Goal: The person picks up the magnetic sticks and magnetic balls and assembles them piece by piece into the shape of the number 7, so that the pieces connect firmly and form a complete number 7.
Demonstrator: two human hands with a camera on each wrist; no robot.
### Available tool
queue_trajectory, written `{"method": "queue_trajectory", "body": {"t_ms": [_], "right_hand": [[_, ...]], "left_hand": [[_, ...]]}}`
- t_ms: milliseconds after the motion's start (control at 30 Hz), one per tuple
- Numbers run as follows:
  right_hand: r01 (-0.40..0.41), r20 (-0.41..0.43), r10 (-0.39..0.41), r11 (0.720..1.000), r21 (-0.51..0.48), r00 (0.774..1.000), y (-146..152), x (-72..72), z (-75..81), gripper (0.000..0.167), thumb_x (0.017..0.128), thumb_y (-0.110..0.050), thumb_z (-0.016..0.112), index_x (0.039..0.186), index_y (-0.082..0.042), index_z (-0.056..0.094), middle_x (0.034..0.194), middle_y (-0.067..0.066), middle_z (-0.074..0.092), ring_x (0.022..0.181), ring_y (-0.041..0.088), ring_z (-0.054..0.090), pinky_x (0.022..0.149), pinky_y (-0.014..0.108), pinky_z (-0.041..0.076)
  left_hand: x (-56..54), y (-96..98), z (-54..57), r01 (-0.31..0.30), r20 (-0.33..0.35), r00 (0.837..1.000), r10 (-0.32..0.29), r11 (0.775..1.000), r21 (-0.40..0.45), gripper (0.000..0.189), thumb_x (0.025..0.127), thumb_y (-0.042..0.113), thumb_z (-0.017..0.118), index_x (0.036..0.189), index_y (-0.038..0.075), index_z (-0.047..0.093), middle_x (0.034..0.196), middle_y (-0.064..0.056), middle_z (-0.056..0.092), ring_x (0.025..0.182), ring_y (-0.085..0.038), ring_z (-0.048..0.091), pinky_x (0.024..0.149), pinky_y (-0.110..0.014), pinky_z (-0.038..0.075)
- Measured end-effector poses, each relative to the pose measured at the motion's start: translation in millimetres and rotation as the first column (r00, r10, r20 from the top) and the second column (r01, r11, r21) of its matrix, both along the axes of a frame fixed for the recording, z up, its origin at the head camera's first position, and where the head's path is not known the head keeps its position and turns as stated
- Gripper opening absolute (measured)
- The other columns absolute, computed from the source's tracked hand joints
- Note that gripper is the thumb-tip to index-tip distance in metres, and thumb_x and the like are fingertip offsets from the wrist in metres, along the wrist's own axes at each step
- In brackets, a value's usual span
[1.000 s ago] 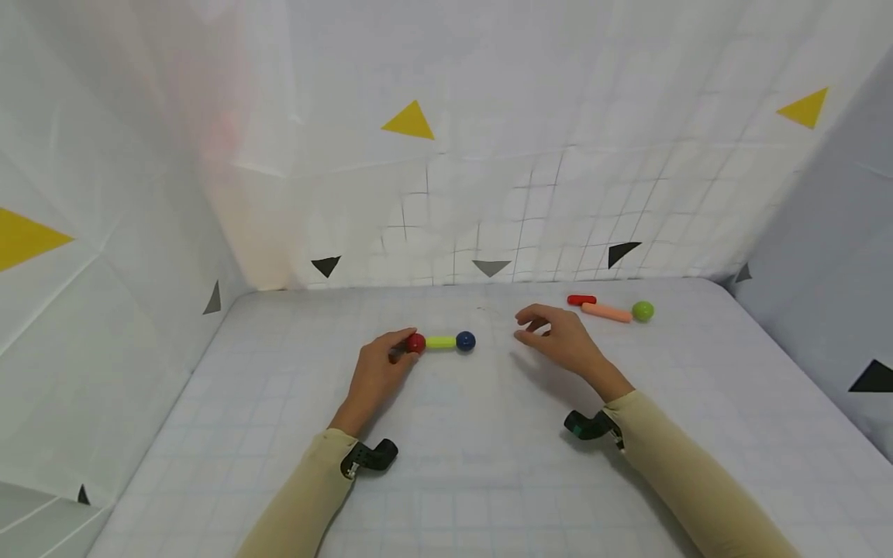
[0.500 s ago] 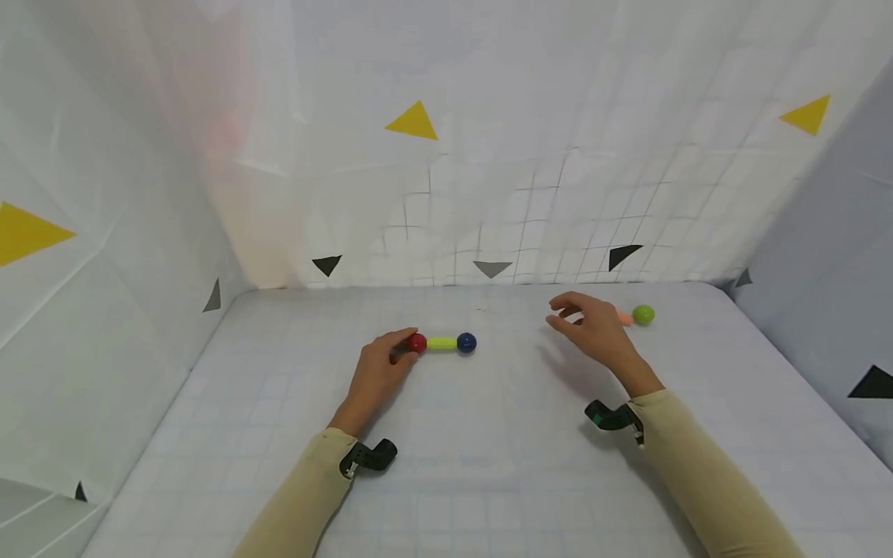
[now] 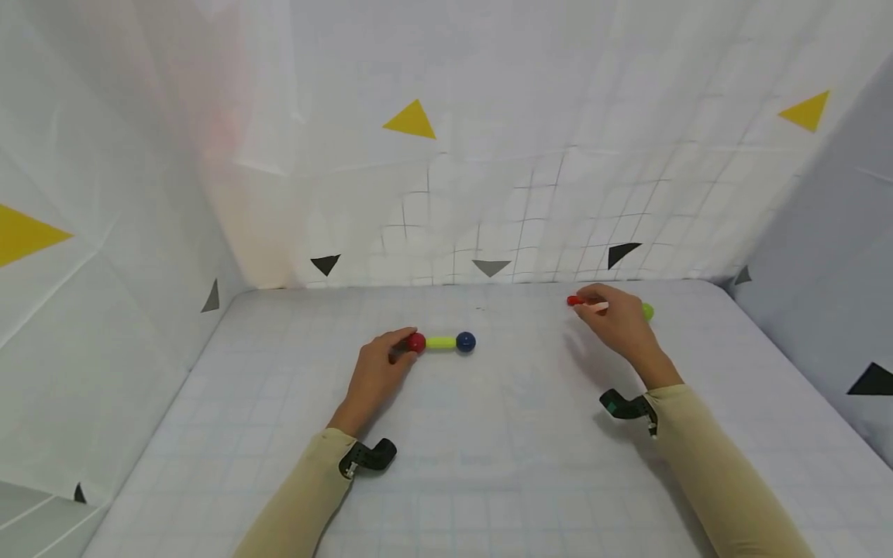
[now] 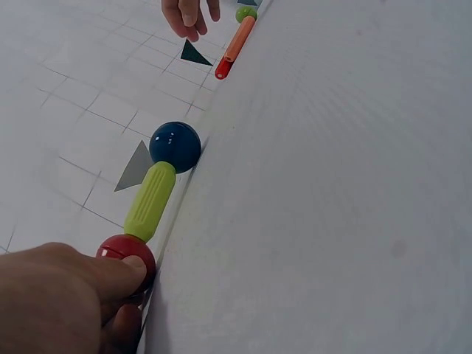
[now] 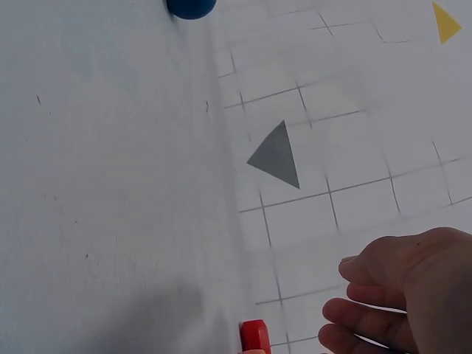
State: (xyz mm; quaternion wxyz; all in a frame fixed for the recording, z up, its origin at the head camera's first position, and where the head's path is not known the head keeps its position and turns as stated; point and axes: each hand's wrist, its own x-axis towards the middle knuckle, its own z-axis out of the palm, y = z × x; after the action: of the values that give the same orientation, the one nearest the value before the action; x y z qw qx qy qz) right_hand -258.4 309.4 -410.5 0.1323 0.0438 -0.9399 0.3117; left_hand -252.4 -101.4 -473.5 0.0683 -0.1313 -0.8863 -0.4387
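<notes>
My left hand [image 3: 377, 380] pinches a red ball [image 3: 417, 342] between thumb and fingers on the white table. A yellow-green ribbed rod [image 3: 440, 342] joins that ball to a dark blue ball [image 3: 466, 342], making a dumbbell shape that lies level. Farther right, my right hand [image 3: 623, 329] hovers over loose pieces, its fingers loosely bent and holding nothing. Beneath it are a short red rod [image 3: 573, 301], an orange rod [image 4: 240, 38] and a green ball [image 3: 649, 311]. In the head view the hand hides most of the orange rod; the left wrist view shows these pieces lying in line.
White sheets with yellow triangles [image 3: 412, 120] and dark triangles [image 3: 624, 254] rise as walls behind and at both sides. The table [image 3: 446, 480] meets the back wall just behind the loose pieces. Each wrist carries a black camera [image 3: 628, 405] on its sleeve.
My right hand has moved right and slightly back, from beside the blue ball to over the loose rods. The left hand and its ball-and-rod piece have stayed in place.
</notes>
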Motion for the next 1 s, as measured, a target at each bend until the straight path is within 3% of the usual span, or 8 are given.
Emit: {"method": "queue_trajectory", "body": {"t_ms": [333, 600, 1000], "right_hand": [[0.063, 0.025, -0.063, 0.998, 0.016, 0.998, 15, 0.3, 2.7, 0.040, 0.101, -0.025, 0.073, 0.130, 0.001, 0.065, 0.129, 0.027, 0.065, 0.108, 0.046, 0.065, 0.085, 0.057, 0.056], [0.094, 0.040, -0.093, 0.995, -0.016, 0.995, 29, -0.2, 3.3, 0.036, 0.104, -0.018, 0.065, 0.133, 0.003, 0.063, 0.132, 0.027, 0.062, 0.116, 0.046, 0.059, 0.095, 0.061, 0.051], [0.122, 0.076, -0.121, 0.992, -0.005, 0.990, 37, -1.7, -3.3, 0.035, 0.103, -0.015, 0.066, 0.133, 0.004, 0.062, 0.133, 0.027, 0.061, 0.117, 0.048, 0.057, 0.095, 0.062, 0.050]], "left_hand": [[1.3, -1.0, 0.1, -0.002, 0.022, 1.000, 0.002, 1.000, 0.017, 0.044, 0.098, 0.012, 0.074, 0.141, 0.017, 0.067, 0.129, -0.003, 0.068, 0.102, -0.020, 0.060, 0.088, -0.038, 0.051], [2.8, 0.0, 1.3, -0.010, 0.023, 1.000, 0.010, 1.000, 0.021, 0.045, 0.097, 0.010, 0.074, 0.141, 0.018, 0.067, 0.131, -0.005, 0.068, 0.104, -0.020, 0.059, 0.091, -0.039, 0.050], [2.5, 0.4, 1.3, -0.006, 0.030, 1.000, 0.006, 1.000, 0.017, 0.045, 0.098, 0.011, 0.074, 0.142, 0.017, 0.067, 0.132, -0.005, 0.067, 0.103, -0.021, 0.059, 0.090, -0.038, 0.050]]}}
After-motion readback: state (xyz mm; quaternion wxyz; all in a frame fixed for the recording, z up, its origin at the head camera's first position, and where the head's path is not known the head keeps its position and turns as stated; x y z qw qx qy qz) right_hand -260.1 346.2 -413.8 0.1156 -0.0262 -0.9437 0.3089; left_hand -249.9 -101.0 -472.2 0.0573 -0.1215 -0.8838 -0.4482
